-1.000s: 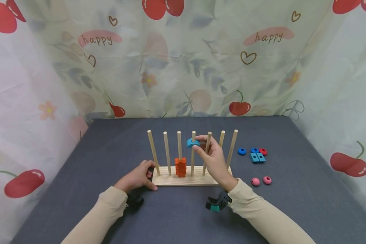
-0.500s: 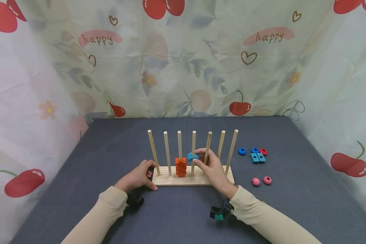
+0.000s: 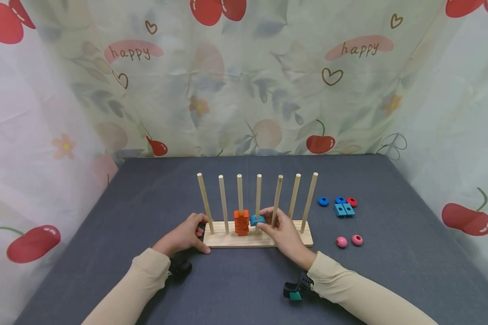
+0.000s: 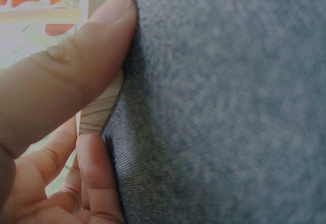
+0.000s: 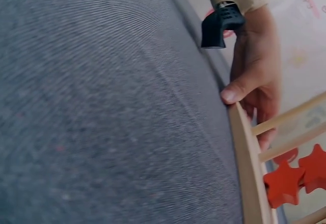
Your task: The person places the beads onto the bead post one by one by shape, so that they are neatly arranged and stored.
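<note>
A wooden peg board (image 3: 244,241) with a row of upright pegs lies on the dark cloth. My left hand (image 3: 185,234) grips its left end, thumb along the front edge and fingers behind, as the left wrist view shows up close around the wooden end (image 4: 99,112). Orange star-shaped beads (image 3: 241,223) are stacked on the third peg from the left; their points show in the right wrist view (image 5: 284,184). On the fourth peg, low near the board, sits a light blue bead (image 3: 257,220) with a curved side. My right hand (image 3: 284,232) pinches this bead between thumb and fingers.
Right of the board lie two blue rings (image 3: 323,201), a red ring (image 3: 351,202) and light blue blocks with holes (image 3: 340,210). Nearer are two pink round beads (image 3: 341,242). Tall pegs (image 3: 310,201) stand around my right hand. A patterned curtain (image 3: 244,90) closes off the back.
My right hand has moved down with the light blue bead, which has slid from near the top of the fourth peg to low on it. The left hand has stayed put.
</note>
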The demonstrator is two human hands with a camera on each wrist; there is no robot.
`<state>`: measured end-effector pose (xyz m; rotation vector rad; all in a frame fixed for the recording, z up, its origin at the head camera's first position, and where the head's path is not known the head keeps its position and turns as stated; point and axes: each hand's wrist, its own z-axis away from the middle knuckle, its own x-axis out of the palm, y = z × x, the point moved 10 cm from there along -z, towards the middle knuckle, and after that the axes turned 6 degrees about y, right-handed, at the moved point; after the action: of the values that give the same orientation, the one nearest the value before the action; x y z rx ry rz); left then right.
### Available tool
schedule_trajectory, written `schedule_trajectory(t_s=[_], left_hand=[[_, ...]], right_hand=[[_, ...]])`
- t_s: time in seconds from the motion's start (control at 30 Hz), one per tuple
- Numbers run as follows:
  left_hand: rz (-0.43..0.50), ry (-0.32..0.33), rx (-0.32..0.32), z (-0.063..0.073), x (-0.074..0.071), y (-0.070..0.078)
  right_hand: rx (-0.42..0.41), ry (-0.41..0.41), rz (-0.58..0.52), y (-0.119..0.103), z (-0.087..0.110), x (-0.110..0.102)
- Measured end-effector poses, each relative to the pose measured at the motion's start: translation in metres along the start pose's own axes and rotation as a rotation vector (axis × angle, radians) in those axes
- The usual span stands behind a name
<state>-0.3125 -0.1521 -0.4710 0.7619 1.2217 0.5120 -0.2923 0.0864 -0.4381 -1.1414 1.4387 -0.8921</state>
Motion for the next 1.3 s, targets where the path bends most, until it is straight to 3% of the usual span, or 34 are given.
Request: schedule_trajectory(t_s=[0.63, 1.3], left_hand=[[0.003, -0.006, 0.005, 0.000, 0.000, 0.000], [0.010, -0.004, -0.008, 0.001, 0.000, 0.003]], right_hand=[[0.031, 0.023, 0.052, 0.018, 0.000, 0.006], [0.034, 0.012, 0.059, 0.019, -0.002, 0.010]])
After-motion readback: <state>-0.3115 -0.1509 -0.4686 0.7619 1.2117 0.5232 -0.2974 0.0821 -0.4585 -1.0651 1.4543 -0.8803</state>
